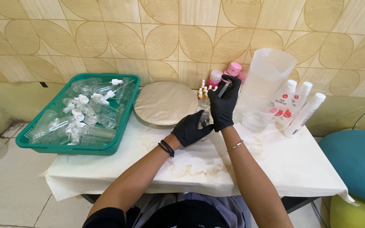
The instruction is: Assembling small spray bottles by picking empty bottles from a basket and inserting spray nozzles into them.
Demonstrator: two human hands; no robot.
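Small clear plastic bottle (pixel 204 119): light, slick, crushable; left hand (pixel 189 131) fingers wrapped round body, right hand (pixel 224 105) fingers pinching dark dropper-like tool (pixel 224 89) above neck.

Bare table (pixel 216 169) lies open at six o'clock; jug (pixel 269 69) and white bottles (pixel 294 103) crowd two, apparently close-packed; green basket (pixel 125 122) blocks nine.

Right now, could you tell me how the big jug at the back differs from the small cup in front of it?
The jug is far taller and wider than the cup. The jug stands against the wall; the cup stands nearer the table's front edge. The jug looks cloudier, the cup clearer. Both are see-through plastic, upright and open-topped.
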